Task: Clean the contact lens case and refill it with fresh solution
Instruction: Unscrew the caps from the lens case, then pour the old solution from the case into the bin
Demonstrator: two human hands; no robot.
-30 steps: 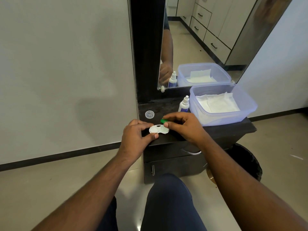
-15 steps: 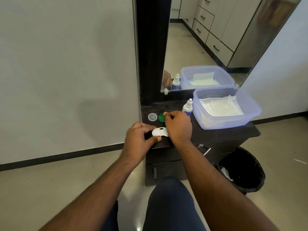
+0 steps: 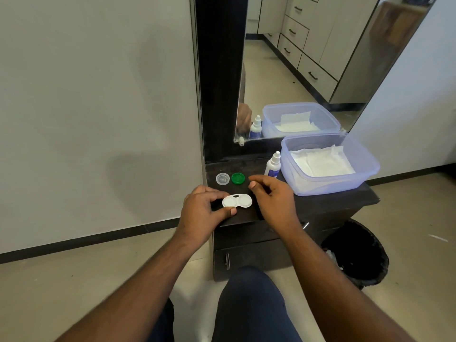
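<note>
A white contact lens case [image 3: 237, 201] with both wells uncovered lies near the front edge of the dark counter [image 3: 320, 201]. My left hand [image 3: 202, 213] pinches its left end between thumb and fingers. Two caps rest behind it side by side: a clear one [image 3: 222, 179] and a green one [image 3: 237, 178]. My right hand [image 3: 274, 201] hovers just right of the case, fingers loosely curled, holding nothing. A small white solution bottle [image 3: 273, 166] with a blue label stands upright at the back.
A translucent blue tub [image 3: 365, 166] lined with white tissue [image 3: 320, 162] fills the counter's right side. A mirror [image 3: 296, 70] rises behind. A black bin [image 3: 355, 255] stands on the floor to the right. Drawers with handles sit below the counter.
My right hand carried the green cap off the case, set it down beside the clear cap, and has drawn back with nothing in it. The left hand kept hold of the case.
</note>
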